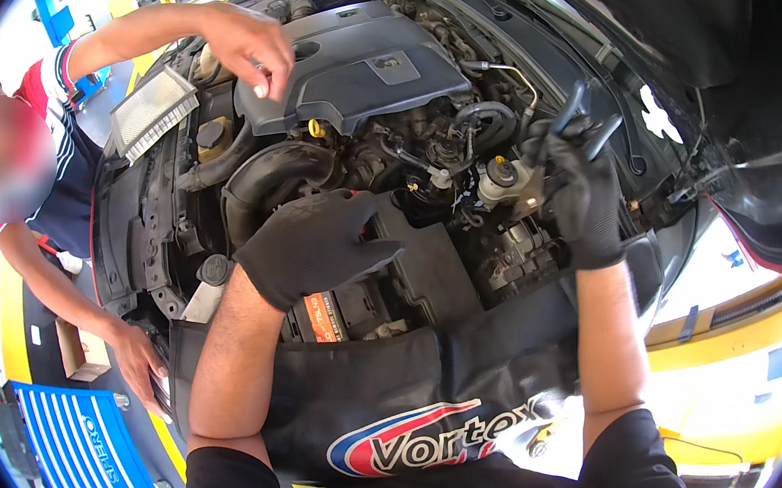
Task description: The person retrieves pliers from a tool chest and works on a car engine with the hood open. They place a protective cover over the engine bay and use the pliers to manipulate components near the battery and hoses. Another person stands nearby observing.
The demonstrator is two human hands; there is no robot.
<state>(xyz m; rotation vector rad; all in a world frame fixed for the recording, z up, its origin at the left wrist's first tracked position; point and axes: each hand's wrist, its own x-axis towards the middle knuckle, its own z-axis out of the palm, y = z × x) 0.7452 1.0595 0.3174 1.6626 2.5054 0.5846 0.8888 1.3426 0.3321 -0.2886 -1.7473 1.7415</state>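
Observation:
My left hand (319,242), in a dark knit glove, hovers over the battery (346,311) and the black box beside it. Its fingers are bent, and a small bit of red shows at the fingertips; what they hold is hidden. On the right, my gloved right hand (585,209) is raised beside the fluid reservoir (503,180) with its dark cap. Two smooth blue-grey prongs (601,136) stick up from that hand, like the handles of pliers. Motion blurs its fingers, and the tool's other end cannot be made out.
A black engine cover (349,67) fills the far middle, near a thick intake hose (275,180). At the left a co-worker's hand (248,47) reaches over it, close to a pleated air filter (153,112). A fender cover (359,390) drapes the near edge. A blue tool cabinet (79,448) stands lower left.

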